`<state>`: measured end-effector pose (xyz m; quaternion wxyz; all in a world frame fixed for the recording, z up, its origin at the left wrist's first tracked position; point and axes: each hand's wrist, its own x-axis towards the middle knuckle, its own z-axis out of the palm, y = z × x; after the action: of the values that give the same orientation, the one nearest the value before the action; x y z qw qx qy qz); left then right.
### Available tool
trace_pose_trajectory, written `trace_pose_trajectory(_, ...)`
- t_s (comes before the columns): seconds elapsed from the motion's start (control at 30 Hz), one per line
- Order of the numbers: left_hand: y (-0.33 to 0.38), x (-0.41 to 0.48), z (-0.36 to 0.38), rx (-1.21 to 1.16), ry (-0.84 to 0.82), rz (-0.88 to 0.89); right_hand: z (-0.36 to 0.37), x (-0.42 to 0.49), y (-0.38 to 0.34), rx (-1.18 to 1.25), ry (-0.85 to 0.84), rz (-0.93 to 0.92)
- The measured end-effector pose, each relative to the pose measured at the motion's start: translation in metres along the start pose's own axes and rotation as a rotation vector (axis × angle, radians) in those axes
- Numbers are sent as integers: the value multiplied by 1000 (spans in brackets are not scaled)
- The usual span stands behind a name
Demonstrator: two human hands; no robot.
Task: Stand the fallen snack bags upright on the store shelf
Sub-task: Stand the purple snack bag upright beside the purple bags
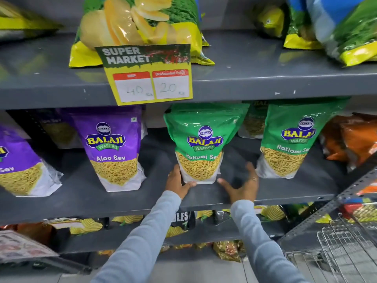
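Foil of the green Ratlami Sev bag [201, 148] looks slick and soft, its fill light and crushable — so on the middle shelf [204, 196] you keep your left hand [177, 181] cupping its lower corner, right hand [241, 185] spread open beside it.

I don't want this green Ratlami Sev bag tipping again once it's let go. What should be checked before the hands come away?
1. Ratlami Sev bag upright, label facing out: ok.
2. Bag's base flat on the middle shelf: cannot tell; the left hand covers the lower left corner.
3. Left hand steadying the bag: ok, thumb under its bottom edge.
4. Right hand off the bag: ok, open, apart from it.
5. Clear of the neighbouring green bag: ok, a gap shows.
6. Clear of the Aloo Sev bag: ok, a gap shows.
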<state>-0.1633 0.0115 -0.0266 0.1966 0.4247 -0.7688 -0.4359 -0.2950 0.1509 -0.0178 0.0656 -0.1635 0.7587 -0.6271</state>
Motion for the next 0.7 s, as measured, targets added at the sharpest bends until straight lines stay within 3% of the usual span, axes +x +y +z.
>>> trace_pose_trajectory(0.07,1,-1,0,13,1,-11,-31,10,9,-46,269,31)
trace_pose_trajectory(0.13,1,-1,0,17,7,-26,-54,29,15,-198,337,107)
trace_pose_trajectory(0.33,7,-3,-1,53,28,-31,-76,87,16,-266,211,138)
trace_pose_trajectory(0.7,-1,3,7,81,52,-24,-82,95,34,-332,261,70)
